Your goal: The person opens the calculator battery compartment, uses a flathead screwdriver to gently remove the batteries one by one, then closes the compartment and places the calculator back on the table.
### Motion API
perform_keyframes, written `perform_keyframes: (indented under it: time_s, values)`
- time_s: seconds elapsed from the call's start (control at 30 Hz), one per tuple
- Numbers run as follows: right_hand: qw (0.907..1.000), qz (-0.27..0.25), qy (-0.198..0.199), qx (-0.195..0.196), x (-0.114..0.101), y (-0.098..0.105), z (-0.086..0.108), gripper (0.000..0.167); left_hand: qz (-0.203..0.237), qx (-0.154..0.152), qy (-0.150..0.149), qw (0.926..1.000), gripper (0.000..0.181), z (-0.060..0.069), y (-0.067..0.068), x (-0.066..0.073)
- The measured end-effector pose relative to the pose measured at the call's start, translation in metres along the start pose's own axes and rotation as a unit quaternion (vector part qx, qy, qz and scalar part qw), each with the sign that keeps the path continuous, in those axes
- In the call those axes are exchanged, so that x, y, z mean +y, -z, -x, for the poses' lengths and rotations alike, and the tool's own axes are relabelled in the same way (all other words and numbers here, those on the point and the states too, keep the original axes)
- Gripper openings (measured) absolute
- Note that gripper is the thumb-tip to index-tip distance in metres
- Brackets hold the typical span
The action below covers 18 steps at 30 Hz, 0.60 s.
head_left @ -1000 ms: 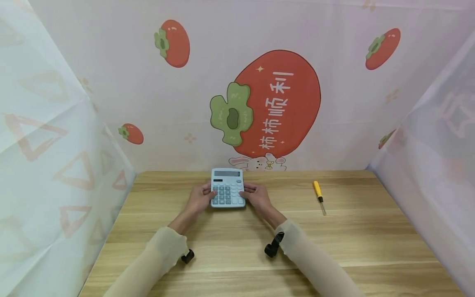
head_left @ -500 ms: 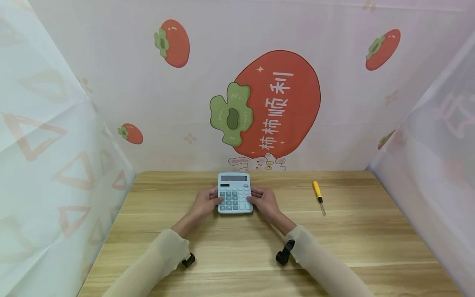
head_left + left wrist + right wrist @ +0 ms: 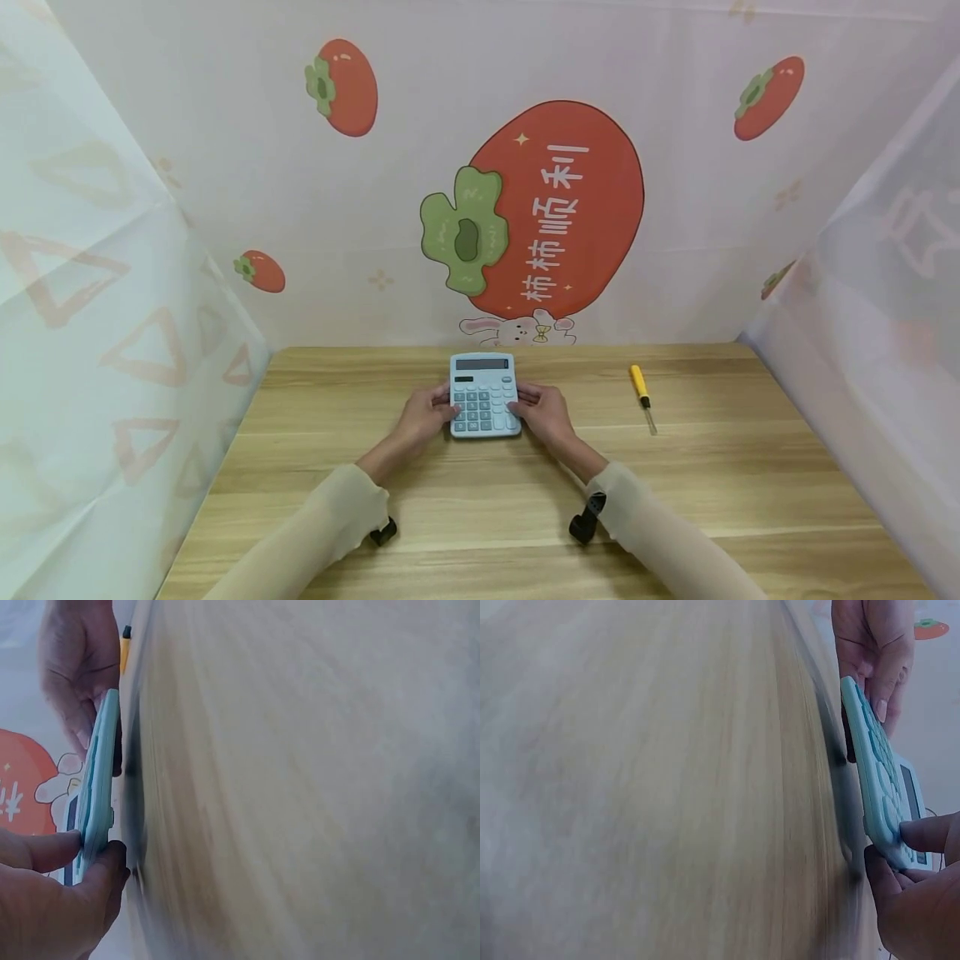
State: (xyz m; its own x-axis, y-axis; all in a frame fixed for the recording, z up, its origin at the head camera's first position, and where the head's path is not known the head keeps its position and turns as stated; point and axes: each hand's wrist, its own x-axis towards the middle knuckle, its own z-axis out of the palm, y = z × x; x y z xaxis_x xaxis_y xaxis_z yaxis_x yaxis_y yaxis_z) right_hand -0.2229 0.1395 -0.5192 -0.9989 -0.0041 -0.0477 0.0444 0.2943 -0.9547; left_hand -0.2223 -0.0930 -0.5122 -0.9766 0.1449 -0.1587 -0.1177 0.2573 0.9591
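Note:
A light blue calculator (image 3: 485,396) with a grey display faces up between the two hands, near the back of the table. My left hand (image 3: 422,417) pinches its left edge, thumb on top by the keys and fingers underneath. On the opposite edge my right hand (image 3: 549,416) grips it the same way. In the left wrist view the calculator (image 3: 99,780) appears edge-on, with a gap between it and the tabletop. The right wrist view shows the calculator's (image 3: 870,761) near edge and keys, also raised off the wood. Fingertips under it are partly hidden.
A screwdriver (image 3: 642,397) with a yellow handle lies on the wooden table (image 3: 480,517) to the right of the hands. A persimmon-printed backdrop (image 3: 570,208) stands along the table's back edge, with printed sheets at both sides.
Both hands have carried the calculator to the right and slightly nearer in the head view. Their hold on its two edges stays the same. The screwdriver lies where it was.

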Motion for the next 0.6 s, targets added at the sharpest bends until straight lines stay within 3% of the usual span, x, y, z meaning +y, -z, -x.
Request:
perform_keyframes:
  time_s: [0.6]
  values:
    - [0.9951,0.083,0.052,-0.012,0.0046,0.0042,0.0041,0.043,-0.064,0.007,-0.019,0.9977,0.062,0.0038,-0.0031,-0.0023]
